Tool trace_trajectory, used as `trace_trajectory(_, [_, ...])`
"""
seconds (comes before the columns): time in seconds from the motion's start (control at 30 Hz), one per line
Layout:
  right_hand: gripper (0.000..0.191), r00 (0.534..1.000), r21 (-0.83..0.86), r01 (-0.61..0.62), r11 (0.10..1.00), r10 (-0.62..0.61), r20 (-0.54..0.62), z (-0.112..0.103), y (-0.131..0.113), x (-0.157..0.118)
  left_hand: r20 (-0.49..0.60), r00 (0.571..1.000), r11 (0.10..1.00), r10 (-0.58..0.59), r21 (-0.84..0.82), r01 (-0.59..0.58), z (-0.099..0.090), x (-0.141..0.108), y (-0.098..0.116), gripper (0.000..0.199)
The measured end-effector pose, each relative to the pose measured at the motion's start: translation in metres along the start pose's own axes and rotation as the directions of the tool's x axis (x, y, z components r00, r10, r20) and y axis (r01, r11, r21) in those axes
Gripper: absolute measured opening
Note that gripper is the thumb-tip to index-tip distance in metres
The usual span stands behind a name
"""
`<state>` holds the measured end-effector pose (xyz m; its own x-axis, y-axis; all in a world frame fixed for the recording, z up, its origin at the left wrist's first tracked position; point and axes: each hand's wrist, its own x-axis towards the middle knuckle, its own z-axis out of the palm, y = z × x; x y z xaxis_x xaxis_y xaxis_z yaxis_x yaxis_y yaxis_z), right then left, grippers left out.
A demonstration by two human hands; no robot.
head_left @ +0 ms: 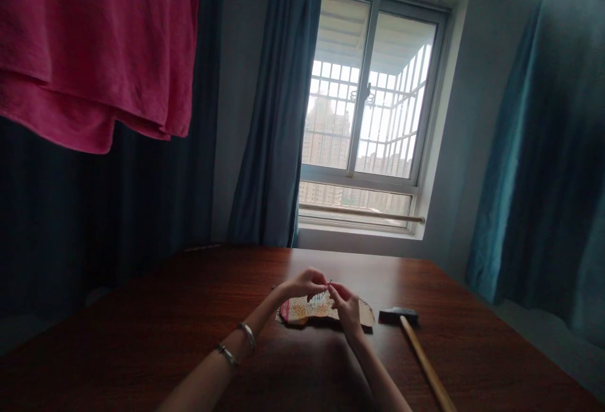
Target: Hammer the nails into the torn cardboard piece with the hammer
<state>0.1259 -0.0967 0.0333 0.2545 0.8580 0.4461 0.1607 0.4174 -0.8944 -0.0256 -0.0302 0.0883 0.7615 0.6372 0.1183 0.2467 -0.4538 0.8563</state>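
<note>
Above the middle of the table, my left hand (309,283) and my right hand (346,305) meet at the fingertips. Both are closed in a pinch around a thin, dark nail-like piece (330,281); its lower end is hard to make out. Below them lies a flat board (295,312) with a spotted yellow-and-white covering and a pink band at its left end. Several thin upright pins show between my hands, and a row of small spikes lines the board's right edge. My right hand partly covers the board.
Right of the board, a hammer (398,317) lies on the brown wooden table (227,317), its wooden handle (425,365) running toward the near edge. A pink towel (99,46) hangs at upper left. Behind are blue curtains (278,116) and a barred window (366,97).
</note>
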Motion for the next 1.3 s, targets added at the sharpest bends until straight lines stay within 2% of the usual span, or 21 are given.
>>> trace_trajectory(0.17, [0.041, 1.000, 0.001, 0.000, 1.000, 0.000, 0.011, -0.003, 0.001, 0.001, 0.001, 1.000, 0.997, 0.004, 0.073, -0.004, 0.000, 0.003, -0.002, 0.039])
trace_trajectory(0.27, [0.041, 1.000, -0.036, 0.009, 0.999, -0.008, 0.008, -0.007, 0.003, 0.009, -0.152, 0.987, 0.984, 0.051, 0.174, -0.024, -0.006, 0.006, -0.002, 0.038])
trace_trajectory(0.33, [0.042, 1.000, -0.075, 0.019, 0.997, -0.018, 0.006, -0.009, 0.006, 0.017, -0.303, 0.948, 0.979, 0.096, 0.201, -0.035, -0.011, 0.010, -0.007, 0.038])
trace_trajectory(0.4, [0.040, 0.999, -0.122, 0.032, 0.992, -0.031, 0.011, -0.010, 0.009, 0.025, -0.406, 0.907, 0.987, 0.111, 0.153, -0.052, -0.013, 0.015, -0.016, 0.039])
trace_trajectory(0.47, [0.037, 0.999, -0.169, 0.046, 0.985, -0.043, 0.024, -0.008, 0.015, 0.033, -0.441, 0.893, 0.996, 0.091, 0.040, -0.081, -0.012, 0.019, -0.029, 0.041])
trace_trajectory(0.6, [0.029, 0.997, -0.245, 0.069, 0.967, -0.055, 0.062, -0.001, 0.029, 0.039, -0.436, 0.900, 0.978, -0.004, -0.189, -0.087, -0.001, 0.026, -0.054, 0.046])
trace_trajectory(0.7, [0.028, 0.993, -0.287, 0.086, 0.954, -0.061, 0.097, 0.003, 0.039, 0.038, -0.417, 0.909, 0.964, -0.020, -0.251, -0.094, 0.008, 0.030, -0.065, 0.049])
trace_trajectory(0.93, [0.028, 0.988, -0.362, 0.125, 0.924, -0.081, 0.134, 0.002, 0.045, 0.037, -0.386, 0.922, 0.987, 0.004, -0.145, -0.065, 0.023, 0.032, -0.075, 0.040])
trace_trajectory(1.1, [0.028, 0.986, -0.392, 0.134, 0.910, -0.083, 0.145, 0.001, 0.049, 0.038, -0.422, 0.907, 0.999, 0.004, -0.042, -0.023, 0.028, 0.032, -0.080, 0.035])
trace_trajectory(1.3, [0.025, 0.985, -0.420, 0.136, 0.897, -0.077, 0.154, 0.001, 0.053, 0.037, -0.451, 0.892, 1.000, 0.026, -0.002, -0.031, 0.030, 0.034, -0.080, 0.032])
